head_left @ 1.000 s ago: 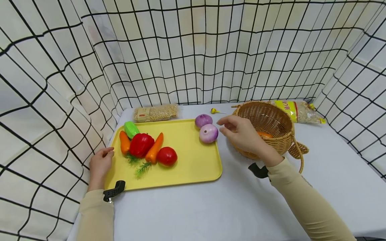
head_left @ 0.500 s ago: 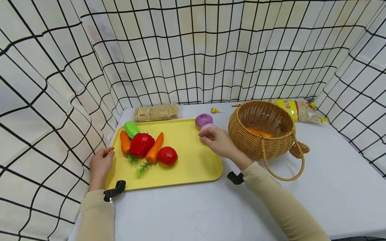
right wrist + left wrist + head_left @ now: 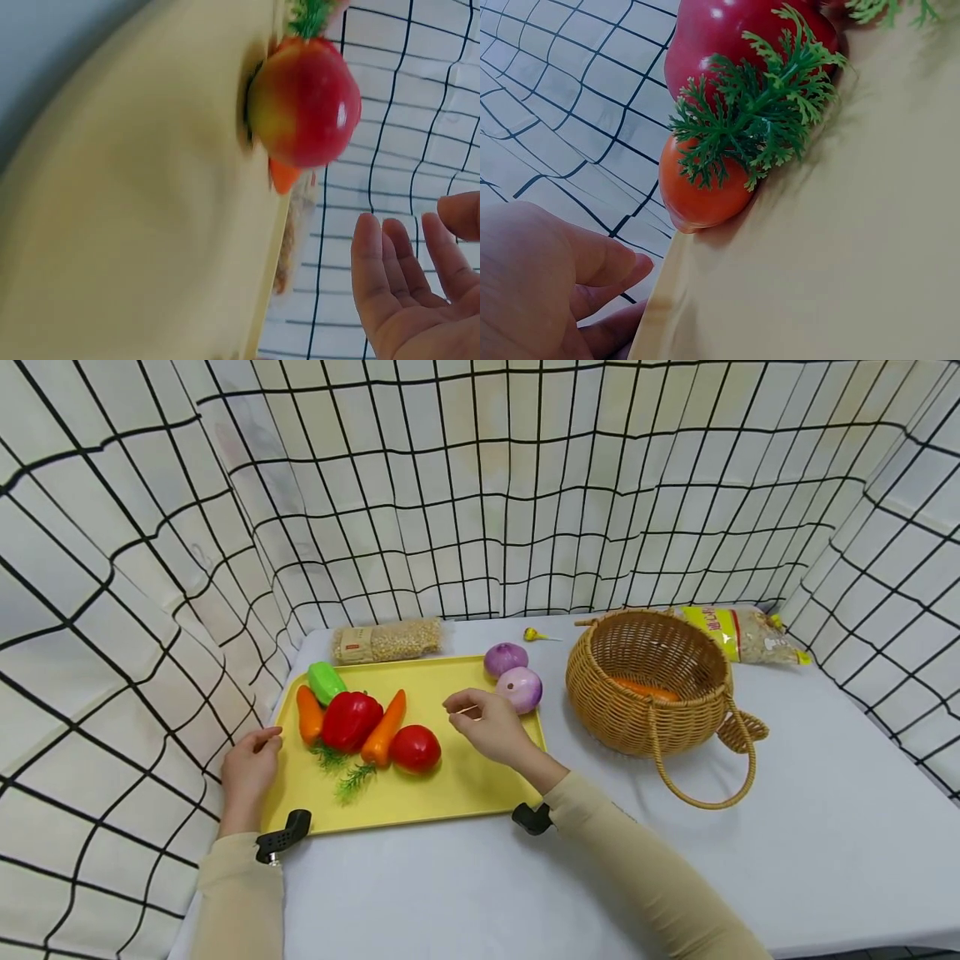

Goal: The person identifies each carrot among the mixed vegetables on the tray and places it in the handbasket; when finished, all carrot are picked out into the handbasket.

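My left hand (image 3: 251,770) rests at the left edge of the yellow tray (image 3: 465,793), fingers loosely bent, holding nothing. Above the tray, my right hand (image 3: 491,727) is empty with relaxed fingers, between the tomato (image 3: 416,749) and the pale purple onion (image 3: 520,689). A darker onion (image 3: 506,659) touches that one at the back right corner. On the tray's left lie a red pepper (image 3: 351,722), a green pepper (image 3: 326,682) and two carrots with green tops, one (image 3: 386,731) beside the tomato. In the left wrist view, the left fingers (image 3: 622,274) are by the tray's rim.
A wicker basket (image 3: 622,718) with something orange inside stands right of the tray, its handle hanging toward the front. Behind it lies a yellow-labelled bag (image 3: 757,639). A bag of grains (image 3: 390,642) and a small yellow item (image 3: 532,634) lie behind the tray. Grid-patterned cloth surrounds the table.
My right hand has moved left from the basket, past the onions, to over the tray near the tomato. The basket's handle has dropped toward the front. My left hand has stayed in place.
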`<action>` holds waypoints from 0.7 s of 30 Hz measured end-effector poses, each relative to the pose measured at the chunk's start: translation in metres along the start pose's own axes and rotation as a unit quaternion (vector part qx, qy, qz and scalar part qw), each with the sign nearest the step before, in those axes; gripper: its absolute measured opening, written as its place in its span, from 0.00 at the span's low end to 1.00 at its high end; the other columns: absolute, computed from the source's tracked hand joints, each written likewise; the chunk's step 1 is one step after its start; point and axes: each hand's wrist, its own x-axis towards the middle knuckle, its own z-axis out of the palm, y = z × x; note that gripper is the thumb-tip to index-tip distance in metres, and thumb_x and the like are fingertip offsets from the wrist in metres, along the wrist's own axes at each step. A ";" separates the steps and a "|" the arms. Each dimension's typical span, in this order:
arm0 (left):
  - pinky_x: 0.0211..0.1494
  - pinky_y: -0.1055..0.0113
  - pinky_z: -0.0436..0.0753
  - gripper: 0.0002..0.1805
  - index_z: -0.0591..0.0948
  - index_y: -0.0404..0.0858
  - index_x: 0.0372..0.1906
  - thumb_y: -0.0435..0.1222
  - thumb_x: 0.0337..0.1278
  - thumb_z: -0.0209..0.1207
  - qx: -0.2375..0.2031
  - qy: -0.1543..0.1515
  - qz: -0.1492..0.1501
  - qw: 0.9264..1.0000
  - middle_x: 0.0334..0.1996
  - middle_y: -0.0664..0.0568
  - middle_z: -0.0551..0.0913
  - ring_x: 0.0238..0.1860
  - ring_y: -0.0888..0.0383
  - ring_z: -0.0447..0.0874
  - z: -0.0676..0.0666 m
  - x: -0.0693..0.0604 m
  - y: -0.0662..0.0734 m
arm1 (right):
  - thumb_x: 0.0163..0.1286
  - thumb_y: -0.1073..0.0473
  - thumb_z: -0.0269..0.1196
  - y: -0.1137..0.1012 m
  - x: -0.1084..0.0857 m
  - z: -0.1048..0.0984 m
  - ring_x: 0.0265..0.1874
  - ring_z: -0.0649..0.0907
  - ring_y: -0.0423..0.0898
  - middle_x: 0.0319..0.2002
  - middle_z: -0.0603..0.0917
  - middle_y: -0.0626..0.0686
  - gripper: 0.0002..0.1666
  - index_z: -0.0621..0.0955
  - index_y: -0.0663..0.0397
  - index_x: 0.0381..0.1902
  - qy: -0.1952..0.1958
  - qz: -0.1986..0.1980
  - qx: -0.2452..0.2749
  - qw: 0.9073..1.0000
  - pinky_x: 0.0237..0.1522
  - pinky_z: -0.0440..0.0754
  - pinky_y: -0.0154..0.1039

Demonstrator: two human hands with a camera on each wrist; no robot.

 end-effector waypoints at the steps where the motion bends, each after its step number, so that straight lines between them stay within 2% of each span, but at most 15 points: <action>1: 0.57 0.57 0.67 0.24 0.75 0.33 0.63 0.42 0.73 0.44 0.000 0.001 0.001 1.000 0.61 0.37 0.75 0.61 0.43 0.69 0.000 0.000 0.000 | 0.68 0.64 0.62 -0.002 0.000 0.005 0.41 0.83 0.48 0.44 0.86 0.54 0.10 0.83 0.56 0.46 -0.001 0.000 0.003 1.000 0.39 0.82 0.36; 5: 0.54 0.60 0.67 0.24 0.75 0.33 0.63 0.42 0.73 0.44 0.000 -0.003 -0.001 1.000 0.61 0.37 0.75 0.62 0.43 0.69 -0.001 0.000 0.000 | 0.68 0.62 0.61 -0.014 -0.005 0.023 0.42 0.83 0.46 0.46 0.85 0.51 0.11 0.83 0.54 0.48 -0.009 0.004 0.007 1.000 0.40 0.82 0.34; 11: 0.55 0.60 0.67 0.24 0.75 0.33 0.64 0.42 0.73 0.45 -0.007 -0.005 -0.003 1.000 0.62 0.37 0.75 0.62 0.44 0.68 -0.002 0.000 0.003 | 0.68 0.62 0.62 -0.028 -0.015 0.047 0.41 0.82 0.45 0.48 0.85 0.53 0.15 0.82 0.56 0.51 -0.040 -0.019 0.001 0.999 0.39 0.80 0.31; 16: 0.51 0.63 0.67 0.24 0.75 0.33 0.64 0.42 0.73 0.44 -0.005 -0.007 -0.001 1.000 0.60 0.37 0.75 0.59 0.45 0.69 -0.003 0.000 0.004 | 0.67 0.63 0.63 -0.030 -0.018 0.067 0.41 0.81 0.42 0.47 0.85 0.52 0.17 0.81 0.58 0.53 -0.055 -0.019 0.001 0.998 0.42 0.79 0.30; 21: 0.50 0.64 0.66 0.24 0.75 0.33 0.64 0.42 0.73 0.45 -0.003 -0.009 -0.005 1.000 0.60 0.37 0.75 0.59 0.45 0.70 -0.002 -0.001 0.002 | 0.66 0.62 0.64 -0.031 -0.017 0.081 0.43 0.82 0.40 0.49 0.85 0.51 0.19 0.81 0.57 0.55 -0.058 -0.018 -0.026 0.998 0.44 0.79 0.28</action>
